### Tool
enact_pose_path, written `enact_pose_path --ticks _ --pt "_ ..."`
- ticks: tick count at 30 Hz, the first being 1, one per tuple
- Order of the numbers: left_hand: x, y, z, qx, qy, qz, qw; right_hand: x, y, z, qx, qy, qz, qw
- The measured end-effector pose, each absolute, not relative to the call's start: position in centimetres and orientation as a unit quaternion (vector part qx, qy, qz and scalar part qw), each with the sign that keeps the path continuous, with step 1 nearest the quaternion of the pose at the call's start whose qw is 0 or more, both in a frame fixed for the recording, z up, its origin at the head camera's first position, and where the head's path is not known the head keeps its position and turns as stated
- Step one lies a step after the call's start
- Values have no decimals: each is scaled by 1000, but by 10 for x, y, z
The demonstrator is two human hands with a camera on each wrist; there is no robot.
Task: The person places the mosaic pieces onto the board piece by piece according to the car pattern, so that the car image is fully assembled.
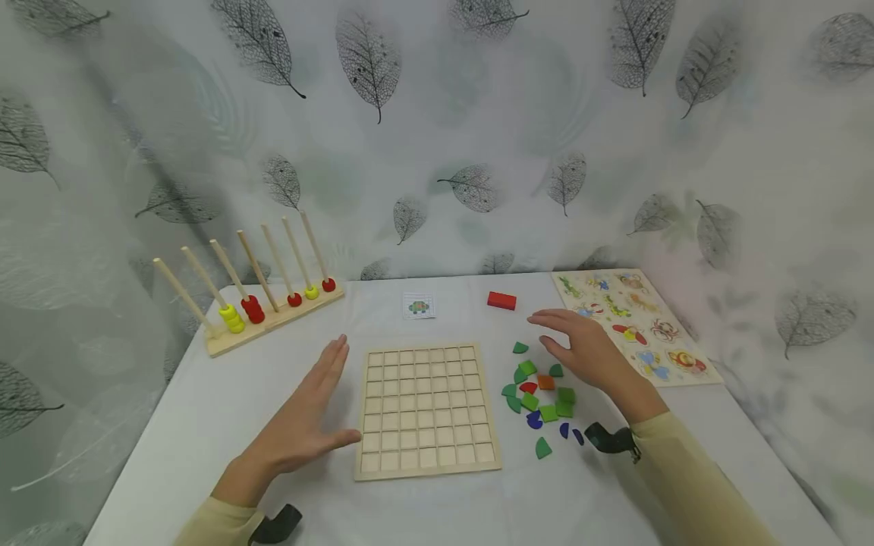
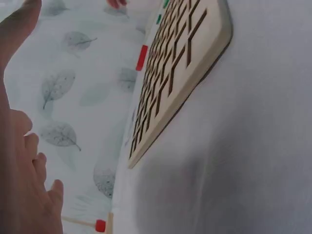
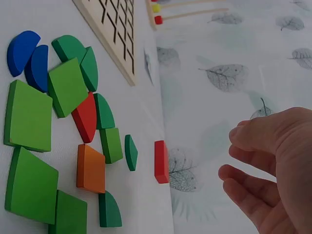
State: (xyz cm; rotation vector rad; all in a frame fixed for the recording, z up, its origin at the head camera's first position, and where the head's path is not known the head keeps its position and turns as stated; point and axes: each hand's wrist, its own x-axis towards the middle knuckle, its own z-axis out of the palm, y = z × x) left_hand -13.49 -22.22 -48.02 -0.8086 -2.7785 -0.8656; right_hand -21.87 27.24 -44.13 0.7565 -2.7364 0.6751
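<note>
My left hand (image 1: pixel 300 421) hovers at the left side of a wooden grid board (image 1: pixel 429 413), fingers extended and thumb toward its edge, holding nothing. The board's square cells are bare. My right hand (image 1: pixel 590 349) is held above the table, right of the board, with nothing in its fingers. Below and left of it lie scattered wooden pieces: light green squares (image 1: pixel 549 413), dark green quarter-rounds (image 1: pixel 542 447), an orange square (image 1: pixel 545 382), a red piece (image 3: pixel 86 117) and blue half-rounds (image 3: pixel 22 51). In the right wrist view the right fingers are bent loosely, apart from every piece.
A small card with a turtle picture (image 1: pixel 419 305) lies behind the board, and a red block (image 1: pixel 501 301) to its right. A peg stand (image 1: pixel 276 322) with red and yellow beads is at the back left. A wooden picture puzzle (image 1: pixel 638 326) lies at the right.
</note>
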Motion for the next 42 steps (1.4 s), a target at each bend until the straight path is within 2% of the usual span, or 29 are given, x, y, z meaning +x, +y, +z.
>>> enact_pose_path --ticks 11,15,25,36,42 --pt "-140 -208 -513 -273 -911 -307 -18 -249 265 -464 230 -938 260 2" --pt "-137 -206 -520 -268 -907 -324 -35 -254 261 -473 221 -939 261 -14" --pt "-133 -200 -530 -311 -917 -248 -8 -261 256 -486 205 -944 252 -51" --pt "-131 -196 -529 -339 -928 -152 7 -261 250 -488 203 -950 234 -51" --pt "-137 -195 -527 -337 -931 -141 -14 -264 251 -490 183 -953 232 -66"
